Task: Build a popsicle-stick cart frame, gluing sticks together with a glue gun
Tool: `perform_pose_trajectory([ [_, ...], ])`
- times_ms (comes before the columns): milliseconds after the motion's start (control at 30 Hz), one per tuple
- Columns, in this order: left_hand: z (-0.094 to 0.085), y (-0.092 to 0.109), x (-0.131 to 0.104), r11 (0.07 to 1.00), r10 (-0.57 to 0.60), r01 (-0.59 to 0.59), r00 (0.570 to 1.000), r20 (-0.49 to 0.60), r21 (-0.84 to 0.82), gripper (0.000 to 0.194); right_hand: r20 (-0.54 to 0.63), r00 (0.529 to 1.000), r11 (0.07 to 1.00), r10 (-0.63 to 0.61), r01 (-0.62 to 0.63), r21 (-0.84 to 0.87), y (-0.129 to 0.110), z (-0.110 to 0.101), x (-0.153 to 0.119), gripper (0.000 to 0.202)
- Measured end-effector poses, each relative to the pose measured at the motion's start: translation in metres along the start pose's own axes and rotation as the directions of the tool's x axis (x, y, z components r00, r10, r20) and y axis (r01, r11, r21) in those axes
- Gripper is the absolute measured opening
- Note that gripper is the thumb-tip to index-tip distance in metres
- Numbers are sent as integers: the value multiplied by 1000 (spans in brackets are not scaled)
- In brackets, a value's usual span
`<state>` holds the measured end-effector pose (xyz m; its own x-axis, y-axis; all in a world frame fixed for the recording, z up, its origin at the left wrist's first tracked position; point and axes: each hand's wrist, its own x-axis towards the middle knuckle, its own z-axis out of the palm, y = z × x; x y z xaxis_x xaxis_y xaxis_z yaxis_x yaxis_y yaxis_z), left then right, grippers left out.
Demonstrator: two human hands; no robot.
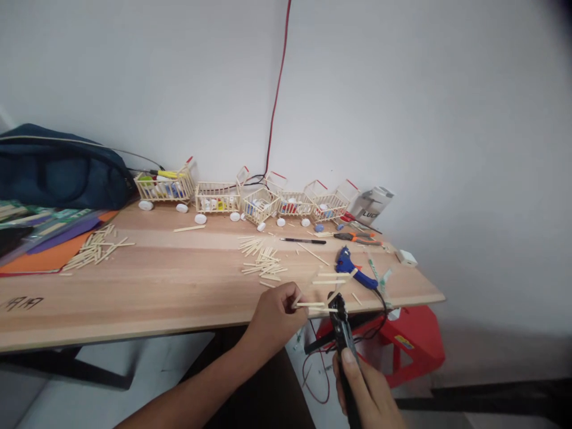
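At the table's front edge, my left hand is closed, its fingertips pinching a few thin wooden sticks that stick out to the right. My right hand is wrapped around a long black hand tool with an uneven head; its exact kind is unclear. The tool's head is at the far ends of the sticks; whether it touches them I cannot tell. Just beyond lie more pale sticks and a blue glue gun. A heap of short sticks lies past my left hand.
Several small wooden shopping carts with white or blue wheels line the wall. Pliers, a black pen and a white box lie to the right. A blue bag is far left; a red stool stands below.
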<state>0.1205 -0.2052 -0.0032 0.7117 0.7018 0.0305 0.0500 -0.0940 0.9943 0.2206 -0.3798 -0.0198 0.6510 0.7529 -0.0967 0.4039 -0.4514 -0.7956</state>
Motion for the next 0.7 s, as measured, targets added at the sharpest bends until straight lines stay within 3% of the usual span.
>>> perform_pose_trajectory([
  [133, -2, 4, 1, 1000, 3, -3, 1000, -6, 16, 10, 79, 997, 999, -3, -1, 50, 2, 0, 2, 60],
  [700, 1, -2, 4, 1000, -15, 15, 1000, 7, -8, 10, 22, 999, 999, -32, 32, 19, 2, 0, 4, 56],
])
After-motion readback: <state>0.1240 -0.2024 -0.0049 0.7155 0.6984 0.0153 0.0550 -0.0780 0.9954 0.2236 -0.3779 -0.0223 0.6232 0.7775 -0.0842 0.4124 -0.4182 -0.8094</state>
